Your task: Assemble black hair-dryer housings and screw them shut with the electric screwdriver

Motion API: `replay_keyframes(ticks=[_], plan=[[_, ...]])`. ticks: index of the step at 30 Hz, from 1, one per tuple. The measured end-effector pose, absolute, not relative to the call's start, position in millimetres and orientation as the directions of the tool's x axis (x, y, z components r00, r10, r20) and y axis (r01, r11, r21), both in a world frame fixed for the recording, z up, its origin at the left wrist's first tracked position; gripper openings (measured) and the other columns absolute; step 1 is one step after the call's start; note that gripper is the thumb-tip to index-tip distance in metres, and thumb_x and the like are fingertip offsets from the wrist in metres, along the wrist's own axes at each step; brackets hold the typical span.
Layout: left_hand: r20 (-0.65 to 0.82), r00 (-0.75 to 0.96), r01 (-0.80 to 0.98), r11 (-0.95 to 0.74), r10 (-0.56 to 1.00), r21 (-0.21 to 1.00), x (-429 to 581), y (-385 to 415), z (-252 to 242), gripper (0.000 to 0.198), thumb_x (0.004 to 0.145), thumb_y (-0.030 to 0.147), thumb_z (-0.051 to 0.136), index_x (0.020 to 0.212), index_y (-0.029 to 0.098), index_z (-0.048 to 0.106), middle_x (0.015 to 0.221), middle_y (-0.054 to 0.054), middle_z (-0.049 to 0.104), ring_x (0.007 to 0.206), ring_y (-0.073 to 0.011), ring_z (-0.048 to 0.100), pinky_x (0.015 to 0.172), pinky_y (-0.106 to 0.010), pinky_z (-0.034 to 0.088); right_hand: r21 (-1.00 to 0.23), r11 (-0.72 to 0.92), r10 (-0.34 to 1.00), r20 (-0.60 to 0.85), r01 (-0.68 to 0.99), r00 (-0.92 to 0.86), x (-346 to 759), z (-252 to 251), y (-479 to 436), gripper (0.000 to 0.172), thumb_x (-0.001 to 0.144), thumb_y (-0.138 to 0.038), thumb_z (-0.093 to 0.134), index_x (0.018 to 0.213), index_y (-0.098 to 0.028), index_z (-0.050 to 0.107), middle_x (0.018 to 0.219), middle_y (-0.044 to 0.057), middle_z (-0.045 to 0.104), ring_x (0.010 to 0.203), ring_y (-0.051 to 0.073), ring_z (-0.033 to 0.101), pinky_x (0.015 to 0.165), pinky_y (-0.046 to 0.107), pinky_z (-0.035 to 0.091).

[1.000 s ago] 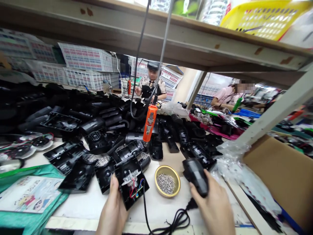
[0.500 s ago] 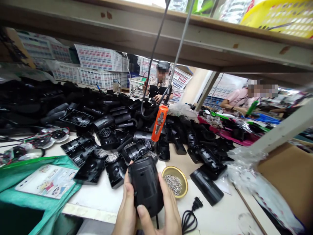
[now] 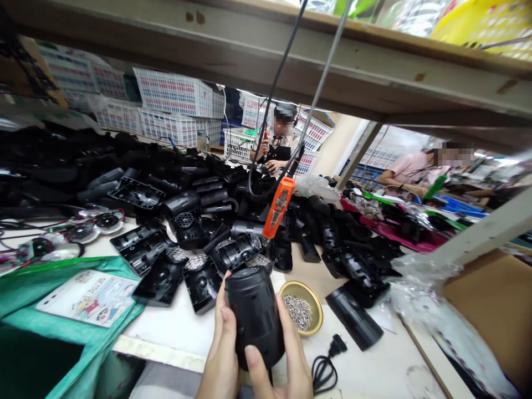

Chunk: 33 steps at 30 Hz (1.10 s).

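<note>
Between both hands, above the front of the bench, is a black rounded plastic housing with a mesh-like top; a black cord seems to run from its underside. My left hand is closed along its left side. On the right side my right hand grips it, thumb across the front. Just behind it stands a gold-rimmed bowl of small silver screws. An orange electric screwdriver hangs tip down beyond the housing. At the right lies a coiled power cord with a plug.
Black plastic shells are heaped across the bench, with one loose shell at right. A green bag hangs at the left edge. Overhead runs a shelf beam. Two people work beyond, one holding an orange tool.
The housing has tipped a little in my hands, and more of its mesh top shows. The whole scene has shifted slightly to the right. Across the bench, the person's orange tool is now in plainer view.
</note>
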State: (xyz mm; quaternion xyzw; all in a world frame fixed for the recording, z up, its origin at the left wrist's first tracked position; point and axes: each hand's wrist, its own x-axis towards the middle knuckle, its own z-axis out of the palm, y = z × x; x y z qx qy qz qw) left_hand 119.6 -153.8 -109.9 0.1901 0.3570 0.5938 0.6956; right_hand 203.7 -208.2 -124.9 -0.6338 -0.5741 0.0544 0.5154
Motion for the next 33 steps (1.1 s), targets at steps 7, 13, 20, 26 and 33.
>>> replay_keyframes(ticks=[7, 13, 20, 26, 33], plan=[[-0.138, 0.028, -0.655, 0.123, 0.99, 0.745, 119, -164, -92, 0.126, 0.059, 0.063, 0.093, 0.163, 0.03, 0.03, 0.155, -0.013, 0.058, 0.144, -0.0427, 0.051, 0.122, -0.049, 0.039, -0.669, 0.167, 0.766, 0.55, 0.725, 0.332, 191, -125, -211, 0.066, 0.1, -0.029, 0.058, 0.162, -0.028, 0.034, 0.159, 0.008, 0.051, 0.145, 0.036, 0.05, 0.11, 0.05, 0.055], [-0.288, 0.066, -0.619, 0.266, 0.955, 0.739, 117, -166, -80, 0.103, 0.07, 0.032, 0.091, 0.157, 0.034, 0.035, 0.14, -0.009, 0.07, 0.13, -0.0348, 0.064, 0.113, -0.045, 0.048, -0.644, 0.188, 0.826, 0.512, 0.742, 0.235, 193, -131, -206, 0.074, 0.101, -0.028, 0.055, 0.167, -0.027, 0.02, 0.168, 0.008, 0.036, 0.151, 0.036, 0.041, 0.113, 0.053, 0.052], [-0.576, 0.082, -0.779, 0.412, 0.814, 0.472, 115, -156, -86, 0.048, 0.093, 0.025, 0.068, 0.14, 0.028, 0.06, 0.129, -0.005, 0.075, 0.113, -0.0242, 0.074, 0.102, -0.036, 0.059, -0.748, 0.138, 0.877, 0.397, 0.649, 0.271, 217, -148, -210, 0.071, 0.099, -0.048, 0.061, 0.161, -0.022, 0.038, 0.156, 0.008, 0.054, 0.141, 0.03, 0.055, 0.11, 0.037, 0.053], [-0.636, 0.064, -0.763, 0.448, 0.769, 0.465, 114, -156, -78, 0.028, 0.099, 0.023, 0.06, 0.122, 0.011, 0.07, 0.106, -0.013, 0.081, 0.094, -0.0242, 0.079, 0.087, -0.036, 0.065, -0.797, 0.099, 0.808, 0.413, 0.595, 0.42, 216, -158, -218, 0.05, 0.103, -0.055, 0.053, 0.136, -0.022, 0.07, 0.114, 0.006, 0.081, 0.101, 0.024, 0.08, 0.091, 0.024, 0.061], [-0.603, 0.077, -0.771, 0.43, 0.794, 0.469, 118, -159, -83, 0.035, 0.095, 0.024, 0.062, 0.126, 0.01, 0.065, 0.092, -0.014, 0.083, 0.096, -0.0292, 0.08, 0.088, -0.042, 0.065, -0.908, 0.032, 0.839, 0.251, 0.417, 0.483, 218, -139, -215, 0.046, 0.098, -0.051, 0.06, 0.136, -0.025, 0.07, 0.113, 0.006, 0.081, 0.106, 0.026, 0.078, 0.093, 0.028, 0.062]])
